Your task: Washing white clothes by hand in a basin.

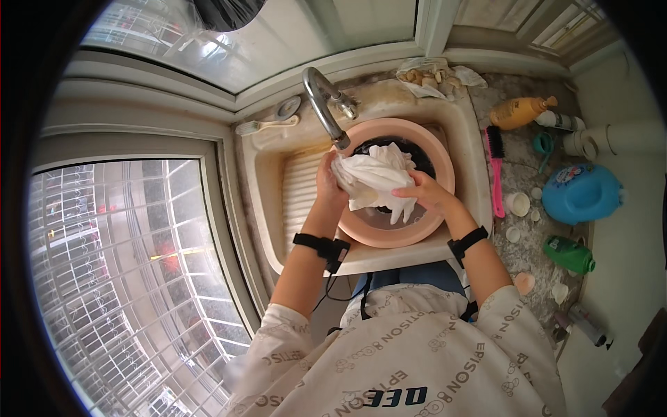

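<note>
A bunched white cloth (372, 174) is gripped between both hands above a pink plastic basin (445, 172). My left hand (330, 180) holds the cloth's left end, just below the faucet spout. On the right side, my right hand (424, 192) has its thumb and fingers around the cloth, and loose folds hang beneath. Dark fabric (424, 161) and some water show inside the basin, partly hidden by the cloth. The basin sits in a ceramic laundry sink (474, 208) with a ribbed washboard (299, 182) at its left. No water stream is visible from the chrome faucet (325, 117).
A white-handled brush (271, 125) lies on the sink's back left ledge. Along the right counter are a pink scrub brush (496, 180), an orange pump bottle (516, 113), a blue detergent jug (578, 193), a green bottle (568, 254) and several small cups. A window (135, 260) is at left.
</note>
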Motion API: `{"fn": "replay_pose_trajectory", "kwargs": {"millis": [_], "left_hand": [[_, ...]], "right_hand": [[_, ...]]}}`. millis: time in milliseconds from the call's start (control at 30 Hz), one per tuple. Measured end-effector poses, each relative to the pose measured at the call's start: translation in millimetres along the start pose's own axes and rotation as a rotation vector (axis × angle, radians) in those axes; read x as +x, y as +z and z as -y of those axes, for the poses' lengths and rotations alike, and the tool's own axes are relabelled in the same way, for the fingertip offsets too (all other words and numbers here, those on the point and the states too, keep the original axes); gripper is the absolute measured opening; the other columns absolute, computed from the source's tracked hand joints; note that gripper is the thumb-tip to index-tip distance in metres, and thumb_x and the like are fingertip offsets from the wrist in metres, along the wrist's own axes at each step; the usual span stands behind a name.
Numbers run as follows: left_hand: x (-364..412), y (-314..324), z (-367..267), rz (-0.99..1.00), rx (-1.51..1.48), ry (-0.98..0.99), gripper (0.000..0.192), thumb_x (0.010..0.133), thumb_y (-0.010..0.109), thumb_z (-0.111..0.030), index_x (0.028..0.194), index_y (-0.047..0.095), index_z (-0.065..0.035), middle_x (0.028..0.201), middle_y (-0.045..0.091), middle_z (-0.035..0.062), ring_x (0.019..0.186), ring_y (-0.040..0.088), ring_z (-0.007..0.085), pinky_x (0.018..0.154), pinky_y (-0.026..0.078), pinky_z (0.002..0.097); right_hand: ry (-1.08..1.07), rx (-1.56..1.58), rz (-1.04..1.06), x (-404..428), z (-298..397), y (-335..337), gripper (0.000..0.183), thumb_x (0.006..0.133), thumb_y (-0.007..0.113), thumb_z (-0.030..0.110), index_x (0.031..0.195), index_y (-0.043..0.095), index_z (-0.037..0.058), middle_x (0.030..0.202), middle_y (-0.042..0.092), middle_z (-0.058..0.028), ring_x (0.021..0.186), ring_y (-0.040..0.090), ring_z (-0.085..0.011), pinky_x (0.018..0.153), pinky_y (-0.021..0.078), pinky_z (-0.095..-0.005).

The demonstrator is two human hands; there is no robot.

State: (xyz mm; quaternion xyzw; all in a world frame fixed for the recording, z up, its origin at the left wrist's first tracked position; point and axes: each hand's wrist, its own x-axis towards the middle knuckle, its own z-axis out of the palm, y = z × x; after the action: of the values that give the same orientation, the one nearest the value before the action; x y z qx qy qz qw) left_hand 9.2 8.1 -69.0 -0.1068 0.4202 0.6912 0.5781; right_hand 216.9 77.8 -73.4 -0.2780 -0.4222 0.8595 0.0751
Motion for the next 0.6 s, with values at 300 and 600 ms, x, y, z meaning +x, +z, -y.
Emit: {"fn": "replay_pose_trajectory", "kwargs": {"millis": [300,600], "left_hand": [[-11,32,23,-0.318,1.017,0.294,0.034,0.075,0.063,-0.028,0.088,0.061,0.0030,0.081,0.064,0.0134,0.078,0.061,0.0237,0.068,0.048,0.0328],[-27,31,55,-0.412,1.540,0.707,0.031,0.077,0.057,-0.027,0.084,0.064,0.0023,0.081,0.062,0.0217,0.075,0.060,0.0372,0.070,0.048,0.0405]], "right_hand": [[-0.105,0.515,-0.428,46,-23,36,0.044,0.083,0.063,0.027,0.116,0.048,0.0014,0.104,0.057,-0.0054,0.096,0.054,-0.0144,0.084,0.0419,-0.0252],[0.187,0.769,-0.585,61,-26,68,0.042,0.085,0.053,0.037,0.105,0.055,0.0001,0.099,0.055,-0.0079,0.086,0.053,-0.0170,0.075,0.0438,-0.0310]]}}
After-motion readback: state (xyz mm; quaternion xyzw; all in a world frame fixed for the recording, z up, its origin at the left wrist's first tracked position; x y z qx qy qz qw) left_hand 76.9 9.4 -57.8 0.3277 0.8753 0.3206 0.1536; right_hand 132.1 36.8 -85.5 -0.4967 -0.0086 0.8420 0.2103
